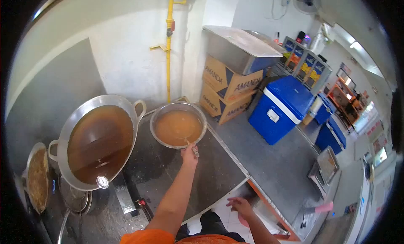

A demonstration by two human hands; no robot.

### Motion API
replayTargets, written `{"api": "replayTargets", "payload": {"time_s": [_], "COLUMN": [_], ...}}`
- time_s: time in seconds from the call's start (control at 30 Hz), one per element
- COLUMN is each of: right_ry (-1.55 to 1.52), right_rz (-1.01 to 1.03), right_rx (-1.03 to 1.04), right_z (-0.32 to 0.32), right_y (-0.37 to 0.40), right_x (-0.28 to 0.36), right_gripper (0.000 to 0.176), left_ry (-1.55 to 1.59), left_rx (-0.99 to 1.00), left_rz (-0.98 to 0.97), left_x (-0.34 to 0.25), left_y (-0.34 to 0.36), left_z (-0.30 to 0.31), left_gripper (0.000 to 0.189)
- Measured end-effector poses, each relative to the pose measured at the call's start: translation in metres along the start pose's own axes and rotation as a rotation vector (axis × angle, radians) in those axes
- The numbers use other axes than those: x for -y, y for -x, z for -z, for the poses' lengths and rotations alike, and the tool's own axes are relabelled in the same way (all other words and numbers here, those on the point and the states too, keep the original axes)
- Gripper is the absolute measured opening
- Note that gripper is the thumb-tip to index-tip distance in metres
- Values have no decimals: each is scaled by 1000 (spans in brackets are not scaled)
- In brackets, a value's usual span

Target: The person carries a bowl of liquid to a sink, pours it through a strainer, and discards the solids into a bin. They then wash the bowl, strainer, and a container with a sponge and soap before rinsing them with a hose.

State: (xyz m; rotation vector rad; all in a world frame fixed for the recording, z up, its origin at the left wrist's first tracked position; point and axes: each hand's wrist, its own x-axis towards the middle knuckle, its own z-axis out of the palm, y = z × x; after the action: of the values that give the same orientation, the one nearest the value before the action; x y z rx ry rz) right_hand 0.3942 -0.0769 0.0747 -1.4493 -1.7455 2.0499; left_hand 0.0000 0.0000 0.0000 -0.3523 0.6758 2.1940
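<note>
My left hand (190, 155) is closed around the handle of a metal utensil (196, 152) at the near rim of a round metal bowl (203, 131). The utensil's other end dips into cloudy orange-brown liquid (177, 125), so its kind is hard to make out. Held low over the floor gap by the counter, my right hand (240, 206) is empty, with its fingers loosely apart. Left of the bowl is a big two-handled wok (62, 153) of dark brown liquid, a round dial thermometer (102, 182) at its near rim.
A strainer (75, 197) and a pan of brown crumbs (38, 181) lie at left. Beyond the bowl stand stacked cardboard boxes (225, 103) under a metal tray (231, 59), and a blue cooler (273, 111). A yellow pipe (169, 54) runs down the wall.
</note>
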Motion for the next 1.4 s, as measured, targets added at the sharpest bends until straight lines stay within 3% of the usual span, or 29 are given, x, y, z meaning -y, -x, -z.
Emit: {"api": "replayTargets", "payload": {"time_s": [0.07,0.13,0.23,0.3,0.37,0.47,0.53,0.67,0.77,0.9,0.93,1.03,1.13,1.27,1.33,1.4], "right_ry": [-47,-65,-25,-49,-93,48,176,300,512,537,526,586,500,600,534,573], "right_rz": [190,239,264,432,361,379,241,331,187,222,208,278,204,336,453,398], "right_rx": [60,92,-97,-99,20,209,332,702,802,726,732,679,780,864,1039,1030], "right_z": [-4,46,50,54,45,21,-8,-72,-93,-109,-116,-118,-141,-207,-237,-258], "right_y": [-36,-105,-199,-299,-348,-431,-443,-440,-421,-336,-313,-276,-162,-17,42,106], "right_x": [30,77,164,185,240,269,296,297,269,221,202,140,119,75,53,45], "right_gripper": [29,29,39,41,35,29,24,22,18,32,36,54,59,60,45,45], "left_ry": [-37,-81,-124,-152,-165,-181,-184,-279,-330,-281,-355,-305,-283,-128,-139,-144], "left_rx": [47,-3,-16,-11,-36,-77,-155,-204,-168,-84,-145,-105,-139,-137,-120,-98], "left_rz": [-70,-93,-73,-57,13,12,-6,-3,-24,-168,-179,-246,-331,-496,-664,-758], "left_x": [-22,-4,-15,-23,-25,-27,-22,-14,-7,37,44,36,60,60,61,66], "left_y": [16,23,49,68,89,125,152,205,263,330,354,449,527,696,763,819], "left_z": [10,-11,-13,-10,-7,7,10,46,57,122,140,156,198,235,257,267], "left_gripper": [38,34,31,31,36,43,40,51,64,76,78,79,75,69,63,57]}}
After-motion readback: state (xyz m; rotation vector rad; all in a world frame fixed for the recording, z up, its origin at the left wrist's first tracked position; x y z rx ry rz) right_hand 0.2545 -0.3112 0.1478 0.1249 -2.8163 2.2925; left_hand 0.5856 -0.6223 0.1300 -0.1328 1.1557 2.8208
